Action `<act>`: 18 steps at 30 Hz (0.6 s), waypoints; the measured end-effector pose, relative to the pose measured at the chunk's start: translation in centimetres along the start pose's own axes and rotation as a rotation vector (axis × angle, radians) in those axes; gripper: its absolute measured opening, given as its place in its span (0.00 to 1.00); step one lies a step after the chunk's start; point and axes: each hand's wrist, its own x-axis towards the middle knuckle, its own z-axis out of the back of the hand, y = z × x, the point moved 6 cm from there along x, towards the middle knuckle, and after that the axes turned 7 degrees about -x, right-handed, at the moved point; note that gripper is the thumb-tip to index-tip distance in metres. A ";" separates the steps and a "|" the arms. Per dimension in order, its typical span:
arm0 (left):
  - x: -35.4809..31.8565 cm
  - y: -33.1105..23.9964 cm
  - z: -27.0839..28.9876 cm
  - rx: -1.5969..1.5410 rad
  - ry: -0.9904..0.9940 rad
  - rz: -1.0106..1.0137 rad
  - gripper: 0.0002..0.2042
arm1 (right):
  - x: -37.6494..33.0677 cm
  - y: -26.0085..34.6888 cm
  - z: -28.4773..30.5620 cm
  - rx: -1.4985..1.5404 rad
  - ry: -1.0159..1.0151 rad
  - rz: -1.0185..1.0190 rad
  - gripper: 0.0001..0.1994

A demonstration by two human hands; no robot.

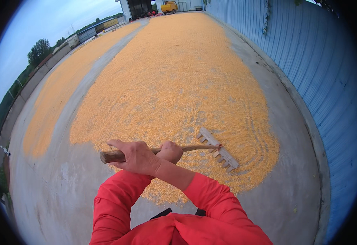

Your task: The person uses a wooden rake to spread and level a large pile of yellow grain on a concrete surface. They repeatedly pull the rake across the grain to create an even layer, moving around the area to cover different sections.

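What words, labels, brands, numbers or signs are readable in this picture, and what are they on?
There are none that I can read.
Rake: no lettering shows.
Red sleeves: no lettering shows.
Blue wall: no lettering shows.
Yellow truck: too small and far off to tell whether it bears any.

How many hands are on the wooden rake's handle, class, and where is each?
2: the right hand near the butt end of the handle; the left hand farther along, toward the toothed head.
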 end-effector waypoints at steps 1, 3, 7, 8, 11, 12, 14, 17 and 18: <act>-1.0 -0.7 0.5 -0.050 0.045 0.026 0.08 | -0.8 0.8 -0.4 -0.003 -0.095 0.053 0.19; -2.6 -3.3 -0.9 0.003 -0.266 0.071 0.09 | -2.9 2.8 -1.3 0.004 -0.161 0.104 0.16; -8.0 -11.0 -4.2 -0.541 -0.422 -0.558 0.10 | -9.9 6.6 1.4 -0.014 -0.209 0.132 0.14; -8.5 -12.3 -6.4 -0.779 -0.457 -0.676 0.11 | -11.9 7.1 2.6 -0.034 -0.229 0.120 0.14; -10.7 -15.2 -11.7 -1.882 0.221 -0.278 0.21 | -19.7 9.9 6.2 -0.091 -0.319 -0.001 0.10; -11.2 -15.7 -12.6 -2.080 0.267 -0.123 0.22 | -22.7 10.7 6.8 -0.135 -0.357 -0.064 0.08; -11.6 -17.8 -13.6 -2.449 0.358 0.222 0.24 | -28.1 12.5 8.3 -0.101 -0.458 -0.068 0.06; -12.0 -22.4 -12.3 -2.611 0.418 0.239 0.28 | -35.3 15.0 8.0 -0.050 -0.582 -0.188 0.10; -11.4 -24.5 -11.3 -2.655 0.438 0.245 0.29 | -38.1 15.8 7.9 -0.059 -0.622 -0.232 0.12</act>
